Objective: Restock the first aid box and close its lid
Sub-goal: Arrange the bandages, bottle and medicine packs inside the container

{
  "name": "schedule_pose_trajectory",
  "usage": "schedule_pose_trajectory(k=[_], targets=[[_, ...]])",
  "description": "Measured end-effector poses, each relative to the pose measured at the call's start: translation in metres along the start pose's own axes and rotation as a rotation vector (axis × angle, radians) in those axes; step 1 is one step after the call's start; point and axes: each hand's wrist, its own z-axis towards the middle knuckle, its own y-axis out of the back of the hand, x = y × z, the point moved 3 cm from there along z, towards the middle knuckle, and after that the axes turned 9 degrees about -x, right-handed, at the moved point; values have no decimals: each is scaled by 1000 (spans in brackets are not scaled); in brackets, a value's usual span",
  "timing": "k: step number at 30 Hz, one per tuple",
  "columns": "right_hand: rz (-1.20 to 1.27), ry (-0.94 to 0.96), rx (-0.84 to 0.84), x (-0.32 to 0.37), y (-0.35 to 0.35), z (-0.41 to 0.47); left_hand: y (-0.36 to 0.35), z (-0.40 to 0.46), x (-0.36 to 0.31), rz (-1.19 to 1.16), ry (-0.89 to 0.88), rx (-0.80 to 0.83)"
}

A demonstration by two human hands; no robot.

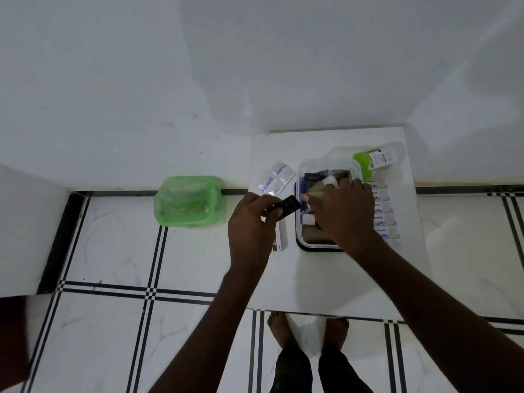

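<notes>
Room as I see it from the head camera: white walls, tiled floor, 1 small white table.

I note plain white walls point(255, 66) meeting in a corner at upper right, with faint scuff marks at left. The floor point(113, 251) is white marbled tile crossed by paired black lines, with a dark skirting strip point(56, 239) along the wall base. A white table point(326, 279) stands against the wall. A green-lined bin point(188, 201) sits on the floor to its left. Light is dim and even.
</notes>
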Motion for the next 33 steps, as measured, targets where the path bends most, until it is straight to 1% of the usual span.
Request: schedule_pose_trajectory(k=[3, 4, 6, 8, 11, 14, 16, 18, 21, 27, 30, 33], targets=[[-40, 216, 39, -7, -1, 1, -11, 14, -10, 11, -53, -10], [-22, 268, 84, -9, -2, 2, -16, 20, -14, 15, -66, -11], [25, 315, 178, -12, -4, 4, -24, 32, -21, 24, -89, -14], [37, 322, 205, -14, -5, 8, -34, 45, -29, 30, -113, -6], [92, 316, 203, -19, -5, 9, -49, 60, -37, 64, -177, 35], [131, 340, 218, -22, -9, 3, -64, 68, -41, 172, -295, 80], [149, 373, 187, -23, -13, 1, -75, 71, -44, 253, -380, 123], [189, 402, 159, -23, -15, 0, -85, 73, -45, 345, -478, 133], [217, 389, 198, -21, -9, -1, -95, 81, -48, 464, -630, 167], [259, 366, 237, -24, -6, 2, -101, 93, -57, 551, -801, 274], [313, 333, 220, -25, -7, 2, -111, 87, -59, 601, -816, 392], [317, 311, 235, -28, -8, 0, -117, 87, -59, 629, -726, 508]])
